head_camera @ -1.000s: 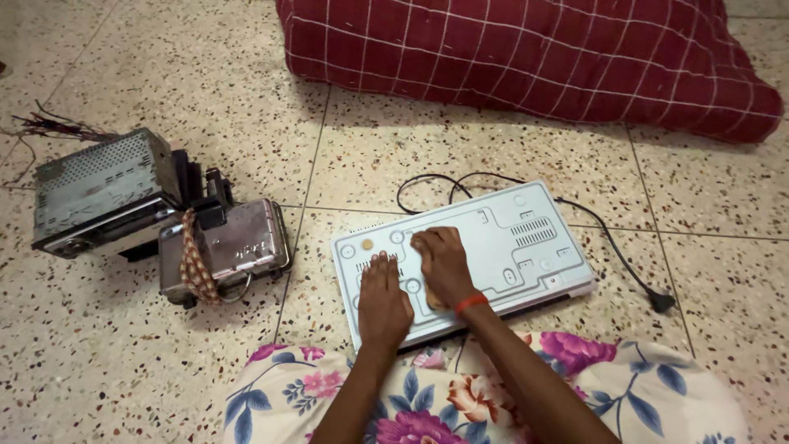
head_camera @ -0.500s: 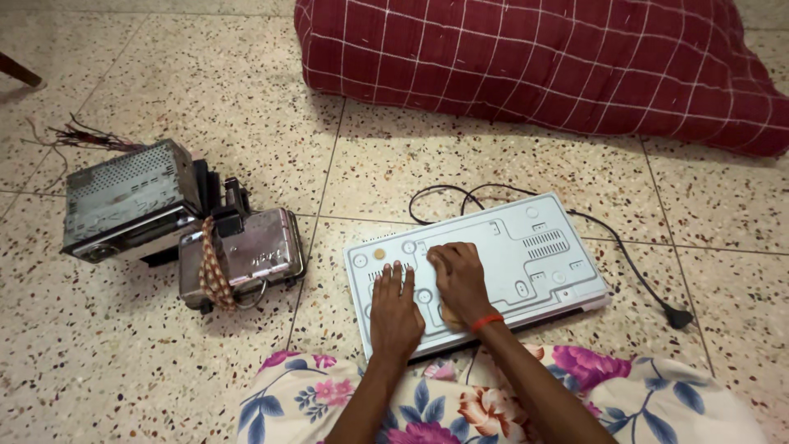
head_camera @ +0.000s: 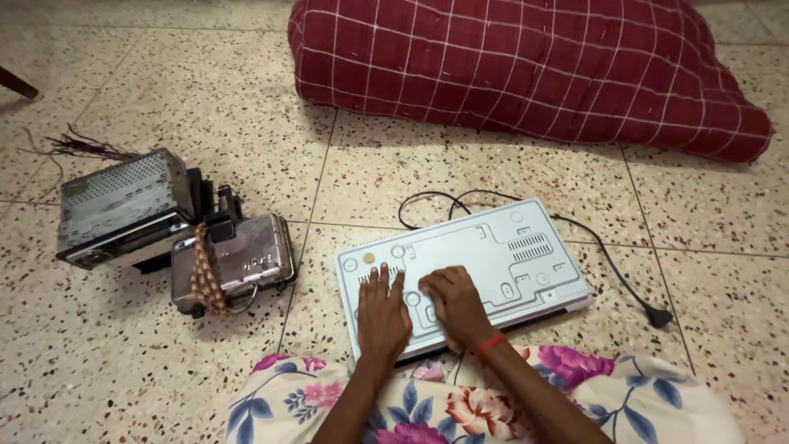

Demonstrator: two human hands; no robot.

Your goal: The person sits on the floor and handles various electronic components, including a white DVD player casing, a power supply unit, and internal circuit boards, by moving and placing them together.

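Note:
A flat pale grey device (head_camera: 501,255) lies upside down on the floor in front of my knees, its underside showing vents, round feet and screw holes. My left hand (head_camera: 381,311) rests flat on its near left part, fingers spread. My right hand (head_camera: 454,306) lies beside it with the fingers curled, pressing on the panel; a red band circles that wrist. Whether the right hand holds anything small is hidden. A black power cord (head_camera: 612,267) runs from the device's back to a plug (head_camera: 659,316) on the right.
To the left stand a metal car stereo (head_camera: 119,205) with loose wires (head_camera: 78,146) and a silver sandwich maker (head_camera: 238,259) tied with a braided cord. A red checked cushion (head_camera: 526,66) lies at the back. Floral fabric (head_camera: 460,403) covers my lap.
My right hand has slid toward me along the panel, from near the upper left feet to beside the left hand. The view shifted slightly.

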